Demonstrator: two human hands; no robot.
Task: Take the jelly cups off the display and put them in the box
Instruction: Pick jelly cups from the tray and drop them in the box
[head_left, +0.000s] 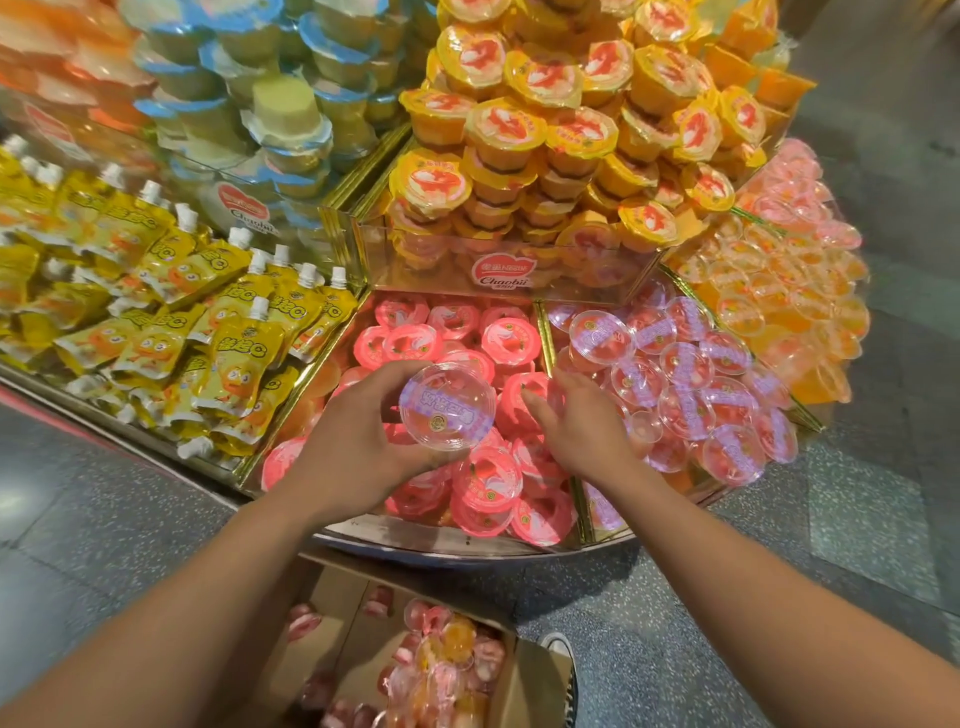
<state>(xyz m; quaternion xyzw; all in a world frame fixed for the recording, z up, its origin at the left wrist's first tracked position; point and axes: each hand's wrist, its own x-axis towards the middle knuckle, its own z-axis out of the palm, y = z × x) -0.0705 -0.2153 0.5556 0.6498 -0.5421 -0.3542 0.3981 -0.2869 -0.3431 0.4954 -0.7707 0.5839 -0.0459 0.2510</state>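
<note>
We hold one purple-lidded jelly cup (448, 406) in our left hand (358, 441), fingers curled under its rim, just above the pink cups (511, 340) that fill the front compartment of the display (543, 332). Our right hand (582, 431) rests on those pink cups beside the gold divider, fingers fairly straight, gripping nothing that we can see. The box (535, 680) sits on the floor right below us, close to the foot of the display and partly filled with cups.

As we judge it, the step in hand is to gather a second cup with the right hand and then carry both down. To do it well, we should close on one cup by its rim rather than press on the film lid, which looks thin enough to dent. We should lift straight up so the neighbours do not slide over the low front edge. The cups are loosely heaped, so a sideways drag could spill several. Then we should lower both hands over the box's open middle and let go close to the pile — not from height.
</note>
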